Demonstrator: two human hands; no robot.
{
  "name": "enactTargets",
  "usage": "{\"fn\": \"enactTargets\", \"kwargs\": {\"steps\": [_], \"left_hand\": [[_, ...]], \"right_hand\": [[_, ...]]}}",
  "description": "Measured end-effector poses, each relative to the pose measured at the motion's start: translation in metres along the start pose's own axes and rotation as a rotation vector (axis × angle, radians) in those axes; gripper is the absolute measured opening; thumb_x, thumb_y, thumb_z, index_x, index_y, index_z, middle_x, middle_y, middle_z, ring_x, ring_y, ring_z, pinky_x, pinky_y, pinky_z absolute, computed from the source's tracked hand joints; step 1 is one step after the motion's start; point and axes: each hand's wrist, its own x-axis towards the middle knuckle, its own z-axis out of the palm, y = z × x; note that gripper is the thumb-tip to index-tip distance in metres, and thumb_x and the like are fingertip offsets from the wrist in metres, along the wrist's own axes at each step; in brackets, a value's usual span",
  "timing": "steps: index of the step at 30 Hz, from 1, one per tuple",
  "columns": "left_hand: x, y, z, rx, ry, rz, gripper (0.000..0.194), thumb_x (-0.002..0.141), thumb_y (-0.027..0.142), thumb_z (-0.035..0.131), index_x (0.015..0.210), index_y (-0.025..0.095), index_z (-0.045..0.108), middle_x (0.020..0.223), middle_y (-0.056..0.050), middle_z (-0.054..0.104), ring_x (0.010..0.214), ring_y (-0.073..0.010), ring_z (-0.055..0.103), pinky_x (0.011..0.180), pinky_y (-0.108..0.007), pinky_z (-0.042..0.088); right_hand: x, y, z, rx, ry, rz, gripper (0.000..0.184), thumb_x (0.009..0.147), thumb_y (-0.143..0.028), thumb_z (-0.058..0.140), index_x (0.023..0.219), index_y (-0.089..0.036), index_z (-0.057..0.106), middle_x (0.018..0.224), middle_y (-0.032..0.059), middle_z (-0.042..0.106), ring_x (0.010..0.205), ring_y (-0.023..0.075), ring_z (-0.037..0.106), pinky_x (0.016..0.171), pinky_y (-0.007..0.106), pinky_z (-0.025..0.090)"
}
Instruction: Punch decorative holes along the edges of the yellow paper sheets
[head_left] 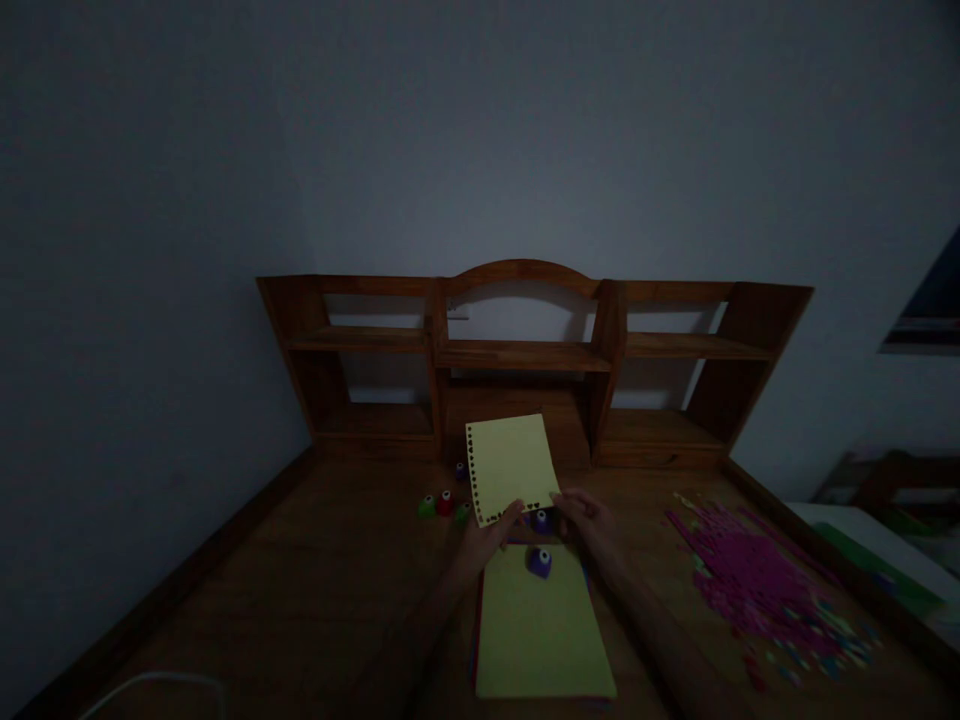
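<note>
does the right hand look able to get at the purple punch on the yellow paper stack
Probably yes: the purple punch lies uncovered near the right hand, though that hand would have to release the yellow sheet first.

Dim light is prevailing.
Shelf (517,355) is casting soft shadows on the wall (480,150); perforated sheet (511,465) is reading brightest; near tabletop (322,590) is lying dark.

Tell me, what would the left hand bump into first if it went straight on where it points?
Beyond the yellow sheet it holds, the left hand would probably meet the wooden shelf unit, though depth is unclear and the sheet hides part of the way.
</note>
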Motion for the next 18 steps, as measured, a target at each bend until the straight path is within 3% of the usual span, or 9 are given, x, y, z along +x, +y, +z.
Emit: {"fn": "enactTargets", "kwargs": {"steps": [2,4,6,12,18], "left_hand": [[0.001,0.000,-0.001,0.058,0.015,0.022,0.042,0.071,0.057,0.073,0.056,0.019,0.063,0.041,0.002,0.048,0.041,-0.0132,0.042,0.047,-0.027,0.034],[0.004,-0.002,-0.004,0.101,0.040,0.022,0.047,0.074,0.060,0.068,0.052,0.020,0.060,0.039,0.002,0.045,0.040,-0.0132,0.043,0.048,-0.027,0.034],[0.007,-0.003,-0.007,0.104,0.061,-0.005,0.051,0.076,0.065,0.063,0.051,0.020,0.059,0.039,0.002,0.045,0.041,-0.0137,0.044,0.049,-0.027,0.035],[0.015,-0.005,-0.015,-0.017,0.093,0.016,0.056,0.074,0.073,0.060,0.060,0.019,0.062,0.042,0.002,0.048,0.042,-0.0134,0.044,0.048,-0.026,0.036],[0.021,-0.011,-0.015,-0.160,0.145,0.042,0.044,0.070,0.057,0.074,0.062,0.016,0.062,0.049,0.003,0.053,0.044,-0.0091,0.046,0.049,-0.023,0.037]], "right_hand": [[-0.005,-0.006,0.000,-0.165,-0.007,-0.167,0.041,0.081,-0.061,0.064,0.085,-0.021,0.074,0.076,0.0051,0.071,0.073,0.0227,0.064,0.066,0.031,0.048],[-0.008,-0.010,0.000,-0.306,-0.061,-0.324,0.039,0.090,-0.056,0.054,0.091,-0.023,0.075,0.092,0.0073,0.073,0.089,0.0256,0.065,0.083,0.035,0.049],[-0.009,-0.009,0.000,-0.431,-0.122,-0.415,0.035,0.094,-0.049,0.050,0.099,-0.025,0.074,0.099,0.0081,0.071,0.095,0.0254,0.065,0.089,0.036,0.048],[-0.002,0.015,-0.004,-0.784,-0.191,-0.464,0.026,0.090,-0.037,0.058,0.111,-0.028,0.070,0.115,0.0080,0.066,0.102,0.0255,0.065,0.091,0.037,0.048],[0.000,0.025,-0.005,-0.847,-0.200,-0.453,0.030,0.086,-0.028,0.062,0.117,-0.027,0.065,0.122,0.0087,0.064,0.103,0.0250,0.065,0.089,0.036,0.048]]}}
